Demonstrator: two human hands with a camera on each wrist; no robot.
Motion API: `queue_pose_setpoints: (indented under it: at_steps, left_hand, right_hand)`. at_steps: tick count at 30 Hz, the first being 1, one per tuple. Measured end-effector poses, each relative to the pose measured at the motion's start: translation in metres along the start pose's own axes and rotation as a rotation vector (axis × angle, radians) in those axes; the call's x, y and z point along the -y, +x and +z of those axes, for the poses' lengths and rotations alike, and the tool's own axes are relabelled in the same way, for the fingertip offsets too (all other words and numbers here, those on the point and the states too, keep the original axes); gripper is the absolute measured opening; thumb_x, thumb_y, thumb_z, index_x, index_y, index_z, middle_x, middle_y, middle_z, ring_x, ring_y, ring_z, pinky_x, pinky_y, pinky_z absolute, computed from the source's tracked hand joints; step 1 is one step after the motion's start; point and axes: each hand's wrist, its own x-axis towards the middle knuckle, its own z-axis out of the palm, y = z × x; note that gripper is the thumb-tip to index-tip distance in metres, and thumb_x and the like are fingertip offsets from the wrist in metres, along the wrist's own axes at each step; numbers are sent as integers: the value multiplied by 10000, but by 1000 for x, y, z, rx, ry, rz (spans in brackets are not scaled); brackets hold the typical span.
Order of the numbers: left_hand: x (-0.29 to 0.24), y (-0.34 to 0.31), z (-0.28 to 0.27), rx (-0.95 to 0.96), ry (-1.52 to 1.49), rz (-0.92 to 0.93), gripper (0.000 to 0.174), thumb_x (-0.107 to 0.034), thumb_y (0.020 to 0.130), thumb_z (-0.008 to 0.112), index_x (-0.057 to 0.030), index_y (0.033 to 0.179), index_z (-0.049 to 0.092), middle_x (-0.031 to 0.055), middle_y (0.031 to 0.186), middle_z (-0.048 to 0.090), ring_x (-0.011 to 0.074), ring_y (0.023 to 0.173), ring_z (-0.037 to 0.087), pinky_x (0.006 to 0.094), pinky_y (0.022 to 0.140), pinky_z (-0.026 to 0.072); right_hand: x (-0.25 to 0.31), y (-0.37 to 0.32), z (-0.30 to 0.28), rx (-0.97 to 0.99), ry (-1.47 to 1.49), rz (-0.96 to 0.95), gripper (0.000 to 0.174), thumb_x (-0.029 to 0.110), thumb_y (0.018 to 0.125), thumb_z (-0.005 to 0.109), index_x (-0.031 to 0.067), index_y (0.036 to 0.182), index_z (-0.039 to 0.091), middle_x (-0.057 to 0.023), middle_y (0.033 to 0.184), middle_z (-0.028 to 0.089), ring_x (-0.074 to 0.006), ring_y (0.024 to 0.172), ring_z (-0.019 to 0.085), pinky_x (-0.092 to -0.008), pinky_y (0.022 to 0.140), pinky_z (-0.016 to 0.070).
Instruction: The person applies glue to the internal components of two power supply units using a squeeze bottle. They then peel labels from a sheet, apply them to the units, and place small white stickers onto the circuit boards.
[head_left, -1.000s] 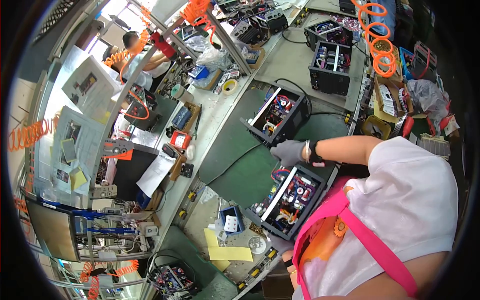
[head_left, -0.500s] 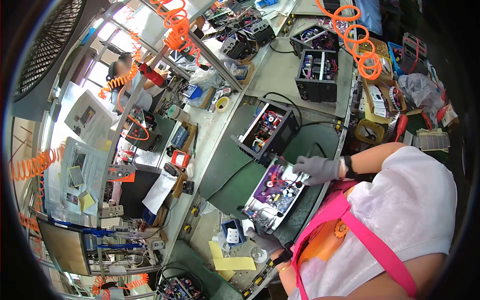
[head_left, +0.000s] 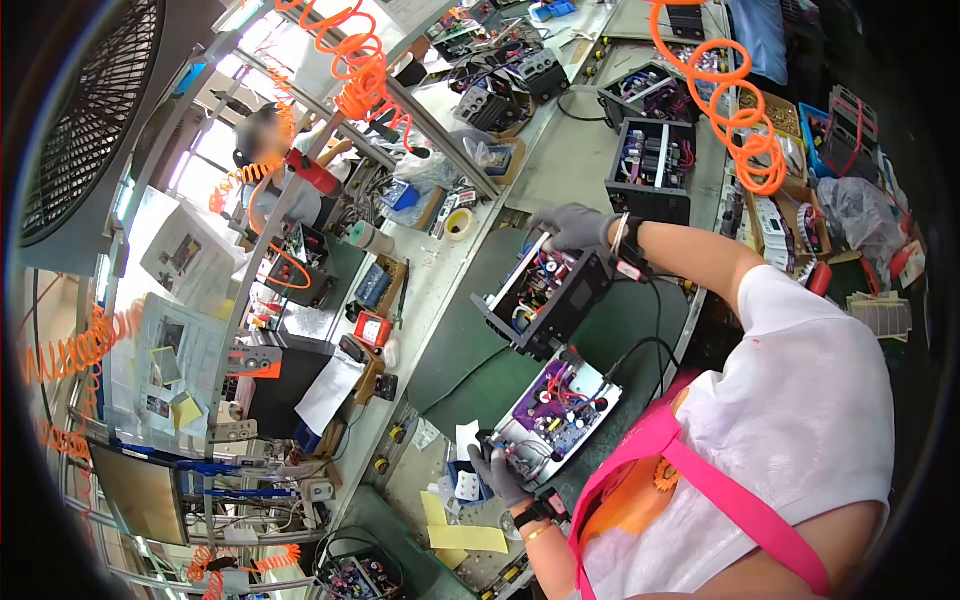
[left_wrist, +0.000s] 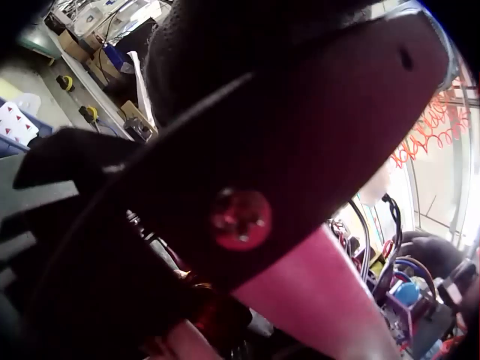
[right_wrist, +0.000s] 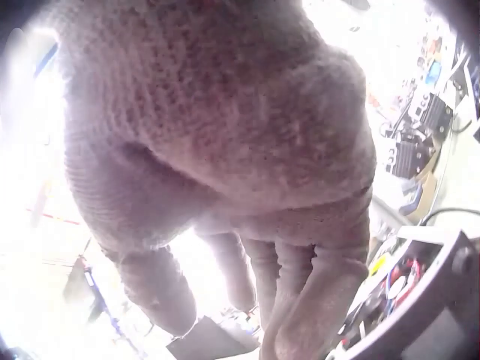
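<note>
In the head view, my gloved left hand (head_left: 500, 475) grips the lower end of an electronics chassis (head_left: 560, 420), tipped so its purple circuit board and pale metal face up. A dark panel (left_wrist: 300, 142) close to the camera hides most of that grip in the left wrist view. My gloved right hand (head_left: 580, 228) reaches over the far end of a second black electronics chassis (head_left: 550, 290), which stands upright with its wired insides showing. Thumb and fingers (right_wrist: 319, 300) hang apart and fairly straight in the right wrist view, beside that chassis's edge.
More black chassis (head_left: 648, 170) stand farther along the bench. A blue bin (head_left: 475, 490) and yellow paper (head_left: 470, 538) lie near my left hand. Orange coiled hoses (head_left: 715, 110) hang overhead. A black cable (head_left: 655, 345) loops by the tipped chassis.
The near chassis has been tipped, bringing its purple board into view. My right hand has left it and moved up to the far chassis. My left hand has come into fuller view.
</note>
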Motion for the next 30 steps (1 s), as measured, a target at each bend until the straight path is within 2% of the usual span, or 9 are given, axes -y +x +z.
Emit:
queue_pose_setpoints:
  at_steps: [4, 5, 8, 10, 16, 21, 24, 25, 30]
  left_hand:
    - [-13, -15, 14, -107, 96, 108, 717, -19, 784, 549, 2, 1433, 245, 153, 1186, 513, 203, 906, 581, 304, 773, 525]
    - [-20, -23, 17, -119, 80, 53, 703, 7, 783, 557, 76, 1409, 245, 189, 1311, 448, 235, 1103, 514, 329, 938, 448]
    - [-19, -48, 16, -149, 53, 2, 698, 9, 776, 560, 76, 1397, 248, 189, 1292, 441, 244, 1096, 528, 338, 918, 472]
    - [-11, -68, 18, -277, -27, 31, 697, 16, 783, 536, 72, 1408, 231, 195, 1332, 408, 245, 1131, 504, 345, 921, 470]
    - [-16, -74, 27, -314, -7, 42, 733, 20, 758, 514, 15, 1437, 237, 183, 1395, 360, 267, 1206, 448, 373, 994, 409]
    - [-11, -73, 23, -335, 76, 102, 712, -12, 770, 534, -45, 1440, 293, 204, 1318, 455, 272, 1108, 527, 379, 926, 464]
    - [-6, -73, 17, -294, 49, 107, 718, -21, 765, 544, -39, 1438, 293, 218, 1319, 453, 283, 1114, 527, 388, 927, 466]
    - [-6, -73, 18, -301, 47, 100, 720, -25, 765, 550, -37, 1437, 293, 222, 1319, 453, 286, 1114, 527, 391, 927, 467]
    - [-4, -73, 17, -309, 42, 112, 721, -38, 768, 567, -33, 1435, 292, 236, 1308, 458, 297, 1100, 535, 399, 912, 482]
  right_hand:
    - [-54, 44, 35, -275, -166, 188, 606, 304, 701, 723, 87, 1235, 536, -195, 1054, 627, -342, 974, 609, -418, 832, 480]
    - [-61, 50, 42, -140, -41, 279, 611, 305, 699, 723, 84, 1236, 531, -206, 1077, 616, -358, 995, 596, -425, 844, 474]
    - [-95, 70, 70, 2, -8, 148, 598, 287, 721, 684, 26, 1226, 501, -255, 1121, 597, -377, 1086, 564, -420, 910, 444]
    - [-126, 79, 94, -147, 38, 96, 614, 292, 733, 689, 5, 1239, 491, -235, 1164, 581, -344, 1118, 549, -402, 930, 424]
    - [-86, 69, 60, 125, 403, 272, 689, 321, 766, 703, 6, 1324, 449, -194, 1204, 560, -279, 1101, 544, -357, 940, 417]
    - [-100, 53, 65, 316, 961, 383, 820, -4, 755, 671, 100, 1448, 246, -135, 1166, 558, -225, 931, 604, -355, 738, 547]
    - [-92, 48, 67, 176, 992, 403, 729, -47, 725, 619, 31, 1396, 346, -120, 1267, 518, -196, 1102, 536, -327, 866, 495]
    - [-74, 46, 59, 173, 1018, 522, 777, -101, 674, 565, 35, 1405, 339, -123, 1266, 525, -199, 1092, 542, -317, 905, 474]
    - [-74, 37, 75, -62, 728, 304, 783, -93, 612, 545, 32, 1371, 399, -95, 1096, 559, -190, 963, 560, -287, 845, 458]
